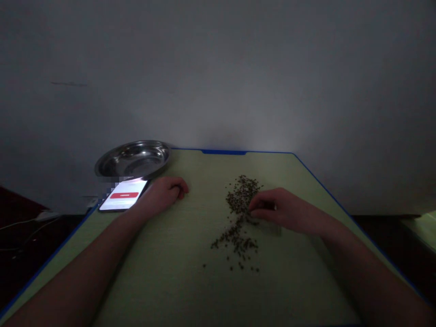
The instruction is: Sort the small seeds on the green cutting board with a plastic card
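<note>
Small dark grains (241,195), like seeds or peppercorns, lie in a loose heap right of the table's middle, with a thinner scatter (238,243) nearer to me. At the heap's right edge is my right hand (279,209), thumb and fingertips brought together low over the grains. Whatever may be between those fingertips is too small to make out. A faint, see-through edge (279,230) shows beneath this hand; its kind is unclear. My left hand (168,190) rests on the table to the left, fingers curled in, with nothing visible in it.
A shiny steel basin (132,159) stands at the table's far left corner. In front of it lies a phone (124,195) with a lit screen, beside my left wrist. The pale green table (190,290) has a blue rim, and a grey wall (231,77) rises behind it.
</note>
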`<state>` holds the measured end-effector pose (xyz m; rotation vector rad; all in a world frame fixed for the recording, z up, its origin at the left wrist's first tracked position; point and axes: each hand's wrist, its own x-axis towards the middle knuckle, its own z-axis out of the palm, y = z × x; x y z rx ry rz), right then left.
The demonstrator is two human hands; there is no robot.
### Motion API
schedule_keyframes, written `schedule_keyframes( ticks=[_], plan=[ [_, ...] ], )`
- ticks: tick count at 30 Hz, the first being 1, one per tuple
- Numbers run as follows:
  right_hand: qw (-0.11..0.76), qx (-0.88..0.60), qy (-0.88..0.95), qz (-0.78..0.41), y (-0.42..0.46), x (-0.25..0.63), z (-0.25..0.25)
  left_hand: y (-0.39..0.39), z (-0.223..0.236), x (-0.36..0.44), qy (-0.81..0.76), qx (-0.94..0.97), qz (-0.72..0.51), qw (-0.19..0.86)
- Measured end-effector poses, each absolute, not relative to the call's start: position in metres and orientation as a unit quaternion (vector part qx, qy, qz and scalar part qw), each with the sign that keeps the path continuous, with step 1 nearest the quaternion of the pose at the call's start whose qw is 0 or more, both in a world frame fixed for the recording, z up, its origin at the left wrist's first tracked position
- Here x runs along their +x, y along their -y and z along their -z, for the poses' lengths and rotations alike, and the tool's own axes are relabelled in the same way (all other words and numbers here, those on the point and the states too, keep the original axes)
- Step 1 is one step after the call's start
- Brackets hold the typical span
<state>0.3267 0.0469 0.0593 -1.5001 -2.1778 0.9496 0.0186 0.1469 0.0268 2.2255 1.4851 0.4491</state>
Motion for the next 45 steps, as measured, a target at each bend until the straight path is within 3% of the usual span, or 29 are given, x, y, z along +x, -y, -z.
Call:
schedule_keyframes(
  ticks=[6,12,19,32,45],
  plan=[
    [0.216,-0.528,0.768,-0.292,-0.048,0.319,-0.051,-0.148,-0.025,0.017,-0.538,0.798,-0.164,0.218],
    [0.170,-0.499,0.781,-0.336,-0.038,0.308,-0.053,-0.145,-0.027,0.019,-0.543,0.794,-0.161,0.220],
    [0.183,-0.516,0.787,-0.283,-0.042,0.311,-0.051,-0.147,-0.025,0.018,-0.537,0.799,-0.162,0.216],
    [0.182,-0.491,0.779,-0.344,-0.034,0.301,-0.053,-0.146,-0.026,0.019,-0.542,0.797,-0.158,0.216],
    [0.166,-0.511,0.775,-0.333,-0.039,0.309,-0.052,-0.148,-0.025,0.018,-0.542,0.798,-0.155,0.212]
  ],
)
